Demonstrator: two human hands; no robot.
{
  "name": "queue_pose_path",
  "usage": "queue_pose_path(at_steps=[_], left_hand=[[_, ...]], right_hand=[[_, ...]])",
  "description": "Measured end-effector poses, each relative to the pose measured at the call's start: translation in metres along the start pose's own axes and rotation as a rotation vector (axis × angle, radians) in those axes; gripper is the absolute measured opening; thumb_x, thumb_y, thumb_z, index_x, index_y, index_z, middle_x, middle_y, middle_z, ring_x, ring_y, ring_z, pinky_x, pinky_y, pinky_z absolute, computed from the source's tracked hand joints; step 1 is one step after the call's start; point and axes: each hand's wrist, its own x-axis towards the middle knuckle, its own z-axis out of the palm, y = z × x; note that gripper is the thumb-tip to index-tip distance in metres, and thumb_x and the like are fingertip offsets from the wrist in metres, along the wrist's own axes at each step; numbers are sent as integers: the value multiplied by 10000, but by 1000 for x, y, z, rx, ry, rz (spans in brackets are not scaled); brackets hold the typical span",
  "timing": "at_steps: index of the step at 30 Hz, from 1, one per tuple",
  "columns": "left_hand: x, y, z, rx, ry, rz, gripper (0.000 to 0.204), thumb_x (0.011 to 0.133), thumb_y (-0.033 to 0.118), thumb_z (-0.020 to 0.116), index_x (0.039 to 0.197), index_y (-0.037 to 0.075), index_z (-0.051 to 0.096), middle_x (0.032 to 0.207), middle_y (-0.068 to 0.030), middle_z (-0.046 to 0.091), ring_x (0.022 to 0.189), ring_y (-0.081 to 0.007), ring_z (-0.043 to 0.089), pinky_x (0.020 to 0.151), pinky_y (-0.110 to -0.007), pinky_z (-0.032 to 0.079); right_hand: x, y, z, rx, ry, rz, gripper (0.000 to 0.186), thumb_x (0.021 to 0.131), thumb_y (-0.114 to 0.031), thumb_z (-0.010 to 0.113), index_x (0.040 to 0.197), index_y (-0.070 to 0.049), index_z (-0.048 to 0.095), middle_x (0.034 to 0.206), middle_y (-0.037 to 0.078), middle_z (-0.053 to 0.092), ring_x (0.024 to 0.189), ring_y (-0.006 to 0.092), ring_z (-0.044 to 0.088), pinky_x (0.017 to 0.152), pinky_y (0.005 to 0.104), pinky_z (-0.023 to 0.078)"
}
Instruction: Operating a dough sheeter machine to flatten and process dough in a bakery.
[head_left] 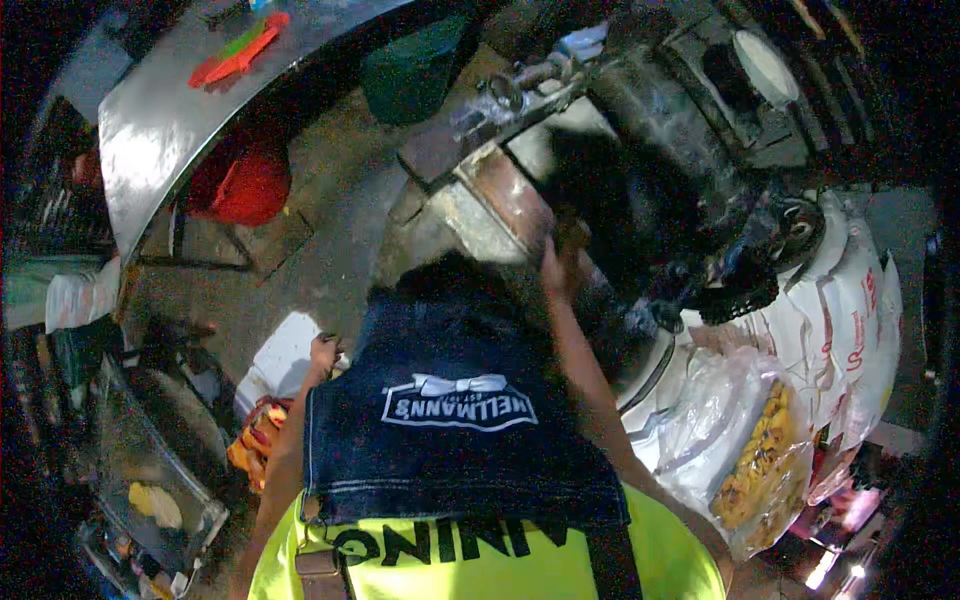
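Your right hand [553, 268] reaches up to the dark machine [640, 200], its grip hidden in shadow; your left hand [322, 352] hangs loosely curled, empty. You seem to be tending the machine, so next steady that right grip.

A dark denim apron [455, 430] with white printed lettering and a bow mark is worn over a fluorescent yellow shirt [480, 560]; forearms are left bare.
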Motion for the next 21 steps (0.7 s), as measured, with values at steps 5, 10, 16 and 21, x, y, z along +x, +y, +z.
queue_pose_path(at_steps=[5, 10, 16, 21], left_hand=[[28, 5, 2, -42, -24, 63, 233, 858, 90, 505, 1057, -11, 574, 728, -90, 592, 574, -164, 573, 470, -295, 430], [29, 17, -7, -29, -36, 147, 234, 861, 109, 506, 1058, 10, 584, 753, -84, 597, 596, -161, 576, 492, -289, 444], [20, -45, -20, -28, -5, 92, 185, 829, 140, 595, 980, 34, 610, 794, -63, 618, 579, -156, 559, 486, -293, 448], [49, -75, -13, 207, 114, -9, 184, 787, 111, 619, 947, 19, 621, 790, -127, 665, 631, -159, 610, 511, -330, 475]], right_hand=[[24, -34, 20, -6, 88, 154, 306, 799, -295, 637, 999, -64, 614, 888, 159, 640, 787, 355, 610, 690, 426, 481], [11, 24, 33, -287, -21, -20, 371, 816, -367, 610, 1039, -71, 595, 895, 157, 644, 772, 341, 608, 671, 424, 476], [19, -28, 7, -131, -101, 153, 444, 808, -361, 626, 1142, -78, 552, 976, 157, 626, 788, 298, 608, 647, 410, 459], [22, 121, 83, -330, 293, -262, 375, 788, -389, 648, 935, -45, 627, 663, 118, 573, 662, 281, 568, 605, 394, 434]])
